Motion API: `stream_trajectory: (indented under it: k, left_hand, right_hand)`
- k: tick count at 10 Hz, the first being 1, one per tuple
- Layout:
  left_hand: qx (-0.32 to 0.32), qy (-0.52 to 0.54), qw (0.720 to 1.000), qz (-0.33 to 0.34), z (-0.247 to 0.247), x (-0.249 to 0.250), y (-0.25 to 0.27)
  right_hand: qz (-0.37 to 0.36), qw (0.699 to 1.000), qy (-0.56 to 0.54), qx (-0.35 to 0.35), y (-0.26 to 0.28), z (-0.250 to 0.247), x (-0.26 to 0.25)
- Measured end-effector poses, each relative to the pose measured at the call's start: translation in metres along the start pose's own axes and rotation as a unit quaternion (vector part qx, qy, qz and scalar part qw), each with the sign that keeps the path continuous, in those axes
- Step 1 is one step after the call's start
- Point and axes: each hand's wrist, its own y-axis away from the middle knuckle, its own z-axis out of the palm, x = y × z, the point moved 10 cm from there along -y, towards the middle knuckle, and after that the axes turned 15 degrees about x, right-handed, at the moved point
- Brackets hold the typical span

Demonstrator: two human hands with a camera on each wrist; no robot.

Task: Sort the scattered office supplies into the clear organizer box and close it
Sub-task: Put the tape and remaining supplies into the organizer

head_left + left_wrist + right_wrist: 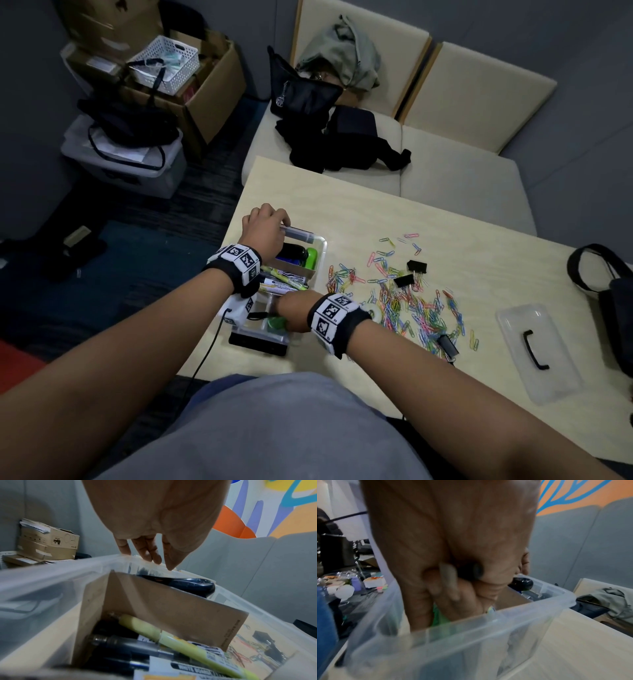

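The clear organizer box (320, 241) stands at the table's left edge with its lid off. A cardboard divider (171, 608) splits it; markers and a yellow highlighter (154, 630) lie on the near side, and a black stapler (193, 585) on the far side. My left hand (265, 226) grips the box's far rim (106, 561), fingertips (145, 555) on the edge. My right hand (291, 308) is down in the near compartment, its fingers (447, 588) curled round a black marker (476, 570) above something green (277, 323). Coloured paper clips (411, 301) lie scattered to the right of the box.
Black binder clips (416, 265) and a tape roll (375, 311) lie among the paper clips. The clear lid (534, 353) with a black handle rests at the right. A dark bag (616, 301) sits at the table's right edge. A flat black device (258, 342) lies against the box's near side.
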Motion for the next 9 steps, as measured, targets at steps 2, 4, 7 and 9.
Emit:
stream_trajectory:
  k: [2,4,7,9]
  left_hand:
    - [-0.072,0.002,0.997,-0.029,0.017,-0.016,0.003]
    - [-0.079,-0.004,0.996,-0.031,0.021,-0.019,0.001]
    - [-0.065,-0.005,0.997,-0.041,0.02,-0.02,0.001]
    - [-0.066,-0.006,0.997,-0.042,0.019,-0.019,0.002]
  right_hand:
    - [0.022,0.998,-0.019,0.063,0.005,-0.026,0.024]
    - [0.022,0.994,-0.04,0.103,0.01,-0.031,0.033]
    - [0.033,0.984,0.034,0.169,0.02,-0.014,0.01]
    - [0.029,0.979,0.078,0.187,0.016,-0.007,0.002]
